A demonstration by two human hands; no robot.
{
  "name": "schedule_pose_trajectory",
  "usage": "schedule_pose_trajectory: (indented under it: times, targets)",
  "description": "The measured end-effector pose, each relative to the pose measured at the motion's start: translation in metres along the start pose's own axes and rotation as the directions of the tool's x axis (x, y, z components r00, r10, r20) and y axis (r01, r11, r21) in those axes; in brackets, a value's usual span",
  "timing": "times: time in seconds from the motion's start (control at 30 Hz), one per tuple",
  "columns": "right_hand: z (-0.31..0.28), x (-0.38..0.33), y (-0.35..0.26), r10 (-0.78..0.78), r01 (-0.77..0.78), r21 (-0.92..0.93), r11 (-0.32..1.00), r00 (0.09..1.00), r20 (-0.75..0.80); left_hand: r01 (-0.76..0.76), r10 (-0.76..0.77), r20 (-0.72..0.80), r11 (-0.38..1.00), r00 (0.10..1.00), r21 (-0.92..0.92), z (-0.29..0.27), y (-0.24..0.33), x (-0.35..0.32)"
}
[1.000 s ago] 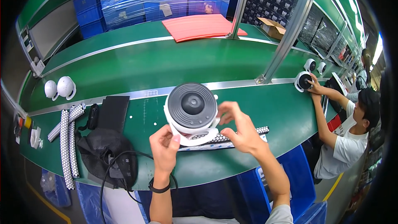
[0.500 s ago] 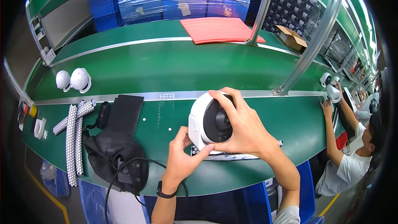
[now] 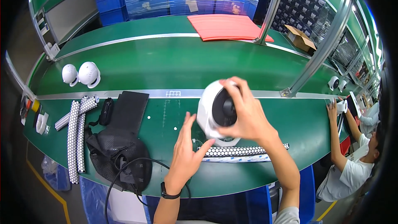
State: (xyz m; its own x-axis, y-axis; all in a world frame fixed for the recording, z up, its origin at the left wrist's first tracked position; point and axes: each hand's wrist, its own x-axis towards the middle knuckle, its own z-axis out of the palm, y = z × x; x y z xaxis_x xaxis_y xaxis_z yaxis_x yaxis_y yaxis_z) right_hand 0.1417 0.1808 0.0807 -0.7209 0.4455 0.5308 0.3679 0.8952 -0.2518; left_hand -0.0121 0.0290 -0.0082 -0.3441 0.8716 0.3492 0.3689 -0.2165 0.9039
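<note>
A white security camera with a round black face point(image 3: 206, 105) is held above the green bench in front of me. My right hand point(image 3: 251, 120) grips it from the right, fingers over the top and thumb beneath the black face; motion blurs both a little. To its lower left, my left hand point(image 3: 185, 153) has its fingers and thumb spread, with nothing between them. The thumb tip comes close to the camera's base; whether they touch I cannot tell. Just below lies a strip with a white hexagon pattern on black point(image 3: 244, 151), flat along the bench's front.
Two white cameras point(image 3: 89, 74) stand at the back left. Several hexagon-patterned rolls point(image 3: 73, 141) lie left, beside a black mesh bag point(image 3: 118, 157) with a cable. Salmon-coloured foam sheets point(image 3: 226, 27) rest on the far shelf. A co-worker point(image 3: 348, 166) works at the right.
The camera has tilted and shifted slightly right and up in my right hand. My left hand has let go of its side and spread its fingers. The patterned strip shows more fully.
</note>
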Motion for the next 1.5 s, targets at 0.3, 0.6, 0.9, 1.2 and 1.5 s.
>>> schedule_pose_trajectory:
  times: [0.3,0.6,0.9,1.2,1.5]
  targets:
    - [0.055,0.050,0.160,0.199,-0.282,-0.211,0.936,0.918,-0.344,-0.030,0.021,0.038,0.961,0.999,0.275,0.007,-0.008,-0.006]
    - [0.091,0.019,0.213,0.123,-0.256,-0.385,0.887,0.933,-0.338,-0.102,0.062,0.118,0.925,0.991,0.367,0.013,-0.008,-0.007]
    - [0.072,0.013,0.224,0.216,-0.313,-0.417,0.853,0.940,-0.263,-0.112,0.078,0.112,0.934,0.991,0.341,0.014,-0.012,-0.005]
    - [0.056,0.004,0.238,0.253,-0.337,-0.419,0.843,0.936,-0.243,-0.106,0.075,0.107,0.940,0.991,0.324,0.014,-0.009,-0.004]
    - [0.046,-0.011,0.256,0.234,-0.335,-0.439,0.834,0.934,-0.269,-0.113,0.080,0.115,0.940,0.990,0.322,0.016,-0.007,-0.002]
